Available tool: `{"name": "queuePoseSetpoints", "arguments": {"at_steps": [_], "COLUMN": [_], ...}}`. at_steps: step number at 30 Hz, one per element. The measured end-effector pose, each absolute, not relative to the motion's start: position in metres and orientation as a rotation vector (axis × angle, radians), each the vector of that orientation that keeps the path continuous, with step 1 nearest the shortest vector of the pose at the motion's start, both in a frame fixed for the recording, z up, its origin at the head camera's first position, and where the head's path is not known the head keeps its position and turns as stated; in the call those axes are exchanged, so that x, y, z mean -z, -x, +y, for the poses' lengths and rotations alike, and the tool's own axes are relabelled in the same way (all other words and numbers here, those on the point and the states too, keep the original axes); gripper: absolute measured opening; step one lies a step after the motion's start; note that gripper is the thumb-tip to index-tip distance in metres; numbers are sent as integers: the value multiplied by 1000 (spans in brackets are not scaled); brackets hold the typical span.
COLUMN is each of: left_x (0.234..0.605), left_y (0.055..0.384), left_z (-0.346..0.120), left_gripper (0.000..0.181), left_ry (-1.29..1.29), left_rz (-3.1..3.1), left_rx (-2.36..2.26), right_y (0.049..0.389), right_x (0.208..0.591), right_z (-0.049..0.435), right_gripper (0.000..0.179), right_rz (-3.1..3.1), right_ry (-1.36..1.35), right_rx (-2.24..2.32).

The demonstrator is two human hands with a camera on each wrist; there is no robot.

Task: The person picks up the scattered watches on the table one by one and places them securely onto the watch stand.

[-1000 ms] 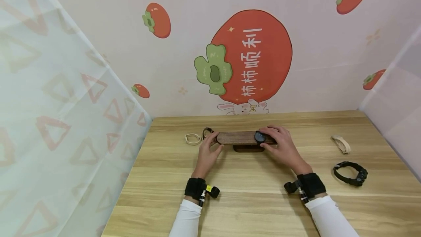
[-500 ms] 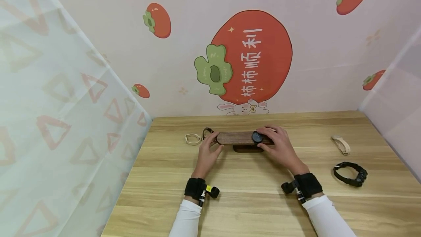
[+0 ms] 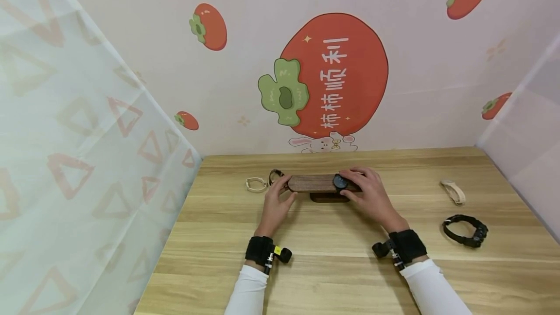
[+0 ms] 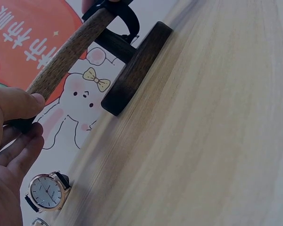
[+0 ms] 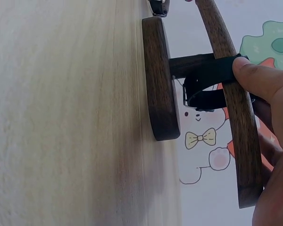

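A dark wooden watch stand (image 3: pixel 311 183) has a horizontal bar above a flat base (image 5: pixel 159 84). My left hand (image 3: pixel 274 208) pinches the bar's left end, thumb on one side and fingers on the other. Around the bar, right of its middle, loops a black wristwatch (image 3: pixel 340 182) with a dark round dial. My right hand (image 3: pixel 374 199) holds this watch by its edges, the thumb pressing the black strap (image 5: pixel 217 70) against the bar. The strap hangs in a loop below the bar, close to the stand's post (image 5: pixel 191 65).
Left of the stand lie a cream-strapped watch (image 3: pixel 256 184) and a watch with a dark strap and white dial (image 4: pixel 47 191). A beige watch (image 3: pixel 455 192) and a chunky black watch (image 3: pixel 467 231) lie at the right of the wooden table (image 3: pixel 332 276). A printed wall stands behind.
My right hand has slid the black wristwatch a short way left along the bar, more slowly in the last half second. The left hand stays at the bar's end.
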State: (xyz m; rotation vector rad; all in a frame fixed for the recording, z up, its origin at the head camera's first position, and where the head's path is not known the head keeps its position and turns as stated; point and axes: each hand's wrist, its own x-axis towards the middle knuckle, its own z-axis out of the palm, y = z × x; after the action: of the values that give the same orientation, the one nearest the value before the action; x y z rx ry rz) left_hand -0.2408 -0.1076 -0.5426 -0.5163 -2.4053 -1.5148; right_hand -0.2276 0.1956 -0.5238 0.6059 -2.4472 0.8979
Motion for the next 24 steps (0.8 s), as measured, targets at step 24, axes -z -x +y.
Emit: {"name": "queuePoseSetpoints", "arguments": {"at_steps": [24], "left_x": [540], "left_y": [240], "left_z": [-109], "left_gripper": [57], "left_ry": [500], "left_rz": [-2449], "left_rx": [1515], "right_y": [224], "right_x": [521], "right_z": [196], "right_gripper": [58], "right_rz": [-2467], "right_ry": [-617], "right_rx": [-893]}}
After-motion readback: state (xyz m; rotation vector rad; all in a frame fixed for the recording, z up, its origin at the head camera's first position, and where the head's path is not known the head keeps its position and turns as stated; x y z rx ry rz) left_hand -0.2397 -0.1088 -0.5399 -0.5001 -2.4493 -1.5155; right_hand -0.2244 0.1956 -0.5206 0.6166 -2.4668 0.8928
